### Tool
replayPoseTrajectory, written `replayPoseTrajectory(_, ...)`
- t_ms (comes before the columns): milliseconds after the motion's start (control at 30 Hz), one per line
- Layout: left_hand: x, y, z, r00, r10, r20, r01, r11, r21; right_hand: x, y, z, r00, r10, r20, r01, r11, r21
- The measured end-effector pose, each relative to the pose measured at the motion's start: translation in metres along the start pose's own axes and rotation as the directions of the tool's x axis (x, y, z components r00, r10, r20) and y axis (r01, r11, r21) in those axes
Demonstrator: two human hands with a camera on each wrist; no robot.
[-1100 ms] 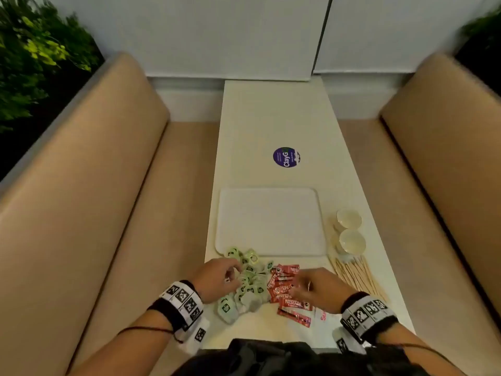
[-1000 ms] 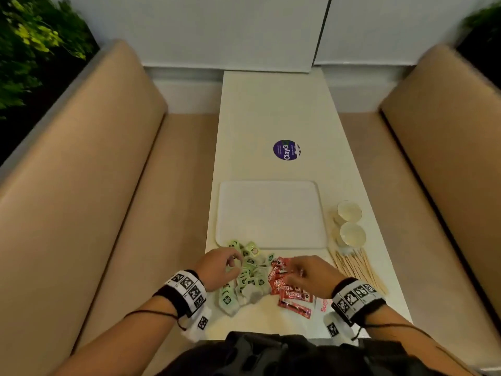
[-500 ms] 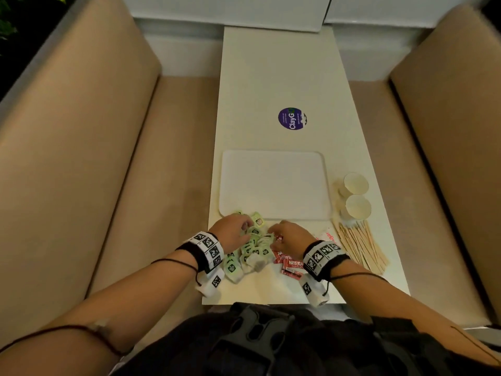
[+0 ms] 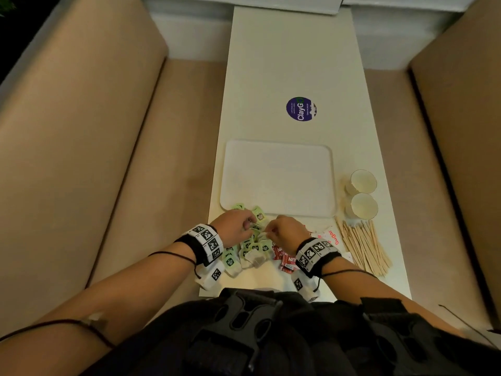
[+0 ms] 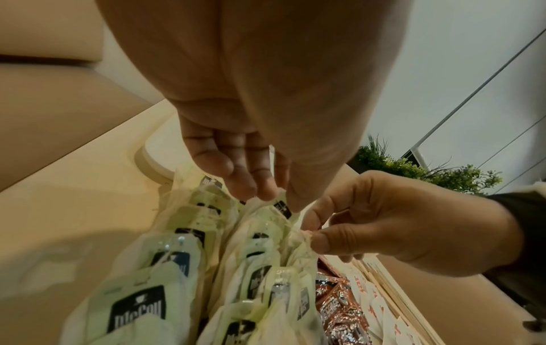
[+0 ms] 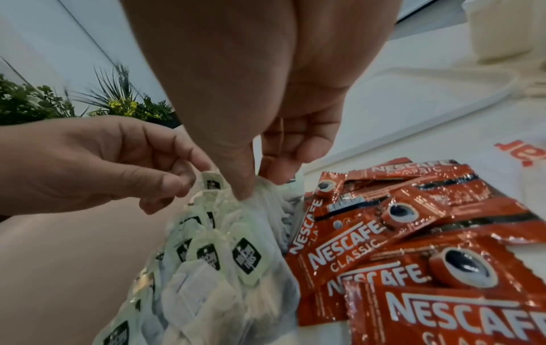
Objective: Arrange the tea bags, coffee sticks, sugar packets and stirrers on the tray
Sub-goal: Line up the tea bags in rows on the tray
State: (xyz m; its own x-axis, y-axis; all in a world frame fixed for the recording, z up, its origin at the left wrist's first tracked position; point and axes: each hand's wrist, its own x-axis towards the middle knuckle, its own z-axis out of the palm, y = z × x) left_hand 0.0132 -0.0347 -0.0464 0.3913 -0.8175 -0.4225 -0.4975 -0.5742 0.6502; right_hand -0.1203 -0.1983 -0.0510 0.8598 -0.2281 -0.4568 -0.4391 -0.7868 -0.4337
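A white tray [image 4: 276,177] lies bare on the table. Just in front of it is a heap of pale green tea bags [image 4: 252,251]; my left hand [image 4: 250,222] pinches the tag of one tea bag [image 5: 282,206] at the heap's top. My right hand [image 4: 267,233] pinches the paper of a tea bag [image 6: 266,189] beside it, so the two hands nearly touch. Red coffee sticks [image 6: 384,233] lie right of the heap, partly under my right wrist. White sugar packets [image 4: 329,234] and wooden stirrers [image 4: 363,245] lie further right.
Two paper cups [image 4: 363,181] [image 4: 363,206] stand right of the tray, behind the stirrers. A round purple sticker [image 4: 301,109] marks the table [image 4: 292,50] beyond the tray. Tan benches [image 4: 81,158] run along both sides. Plants [image 6: 44,102] stand behind.
My right hand has moved left from the coffee sticks onto the tea bag heap, meeting the left hand. The head view has tilted downward.
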Motion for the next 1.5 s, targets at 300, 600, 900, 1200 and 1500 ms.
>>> replayPoseTrajectory(300, 0.006, 0.004, -0.001, 0.998, 0.020, 0.053, -0.019, 0.999, -0.030, -0.002, 0.006, 0.001, 0.995, -0.046, 0.086, 0.043, 0.999, 0.028)
replayPoseTrajectory(600, 0.010, 0.003, -0.002, 0.998, 0.038, 0.053, -0.033, 0.995, -0.098, -0.002, 0.008, -0.006, 0.999, -0.031, 0.023, 0.028, 0.991, 0.133)
replayPoseTrajectory(900, 0.017, 0.016, -0.015, 0.994, 0.112, -0.015, -0.113, 0.974, -0.197, -0.008, 0.004, -0.042, 0.998, -0.053, -0.046, 0.063, 0.962, 0.265)
replayPoseTrajectory(1200, 0.023, 0.020, -0.013, 0.997, 0.078, 0.004, -0.066, 0.871, -0.487, -0.002, -0.013, -0.053, 0.995, -0.049, -0.085, 0.081, 0.898, 0.433)
replayPoseTrajectory(1500, 0.035, 0.011, -0.017, 0.997, -0.037, -0.062, -0.012, 0.761, -0.648, 0.023, -0.013, -0.046, 0.990, -0.021, -0.137, 0.102, 0.784, 0.612)
